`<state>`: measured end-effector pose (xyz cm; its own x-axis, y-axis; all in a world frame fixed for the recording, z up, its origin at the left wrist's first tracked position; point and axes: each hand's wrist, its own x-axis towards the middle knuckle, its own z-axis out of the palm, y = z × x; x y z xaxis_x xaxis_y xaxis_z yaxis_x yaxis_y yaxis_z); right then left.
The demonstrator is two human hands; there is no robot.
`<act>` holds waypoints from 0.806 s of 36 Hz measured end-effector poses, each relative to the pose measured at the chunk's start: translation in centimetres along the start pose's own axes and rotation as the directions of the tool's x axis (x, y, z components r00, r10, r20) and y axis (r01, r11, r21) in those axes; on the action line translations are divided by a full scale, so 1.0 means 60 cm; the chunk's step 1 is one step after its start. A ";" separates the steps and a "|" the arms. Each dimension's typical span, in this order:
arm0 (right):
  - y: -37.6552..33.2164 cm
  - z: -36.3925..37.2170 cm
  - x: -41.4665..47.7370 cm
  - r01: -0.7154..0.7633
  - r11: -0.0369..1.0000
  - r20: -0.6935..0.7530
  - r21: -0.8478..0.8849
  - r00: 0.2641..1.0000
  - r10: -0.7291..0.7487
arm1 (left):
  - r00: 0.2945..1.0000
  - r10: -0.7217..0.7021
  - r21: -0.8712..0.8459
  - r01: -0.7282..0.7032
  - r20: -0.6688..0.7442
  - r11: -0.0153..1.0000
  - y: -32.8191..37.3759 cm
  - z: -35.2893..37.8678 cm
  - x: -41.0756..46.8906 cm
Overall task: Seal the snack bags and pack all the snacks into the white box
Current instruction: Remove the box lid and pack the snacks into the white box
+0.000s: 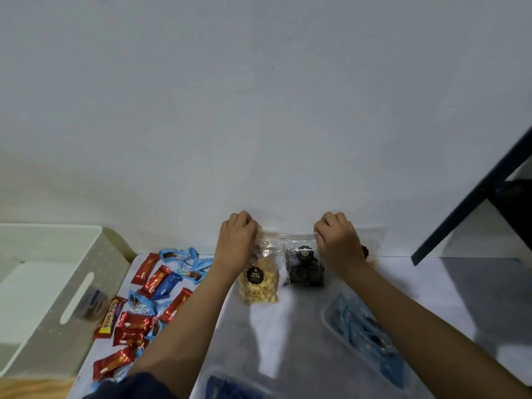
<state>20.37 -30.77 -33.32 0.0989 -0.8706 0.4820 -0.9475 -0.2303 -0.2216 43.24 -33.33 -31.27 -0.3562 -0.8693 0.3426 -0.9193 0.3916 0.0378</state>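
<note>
Two clear zip bags stand on the table by the wall: one with yellow snacks [259, 283] and one with dark round cookies [305, 269]. A clear zip strip [290, 234] stretches between my hands above them. My left hand [239, 240] pinches its left end over the yellow bag. My right hand [339, 243] pinches its right end over the cookie bag. I cannot tell which bag the strip belongs to. A third bag [371, 243] is mostly hidden behind my right hand. The white box [86, 283] stands open at the left.
Red and blue wrapped candies [149, 300] lie scattered between the box and my left arm. A clear tray of blue packets [365, 335] sits under my right forearm, and another [230, 384] at the bottom edge. A dark slanted furniture frame [475, 197] stands at the right.
</note>
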 end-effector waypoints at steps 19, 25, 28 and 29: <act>-0.134 -0.120 0.033 -0.195 0.930 0.027 0.311 0.980 0.197 | 0.977 0.159 -0.378 -0.201 -0.139 0.904 -0.097 -0.132 0.000; -0.267 -0.159 0.059 -0.211 0.936 -0.171 0.282 0.949 0.266 | 0.947 0.207 -0.423 -0.298 -0.246 0.856 -0.195 -0.230 -0.002; -0.355 -0.167 0.075 -0.168 0.938 -0.258 0.303 0.933 0.251 | 0.935 0.207 -0.432 -0.319 -0.287 0.843 -0.259 -0.280 -0.012; -0.385 -0.168 0.081 -0.150 0.936 -0.277 0.319 0.930 0.243 | 0.934 0.198 -0.437 -0.318 -0.297 0.841 -0.282 -0.295 -0.018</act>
<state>39.66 -25.28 -17.31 -0.2229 -0.7449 0.6288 -0.8044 -0.2238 -0.5503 62.14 -33.66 -15.65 -0.4656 -0.6448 0.6062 -0.5874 0.7375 0.3332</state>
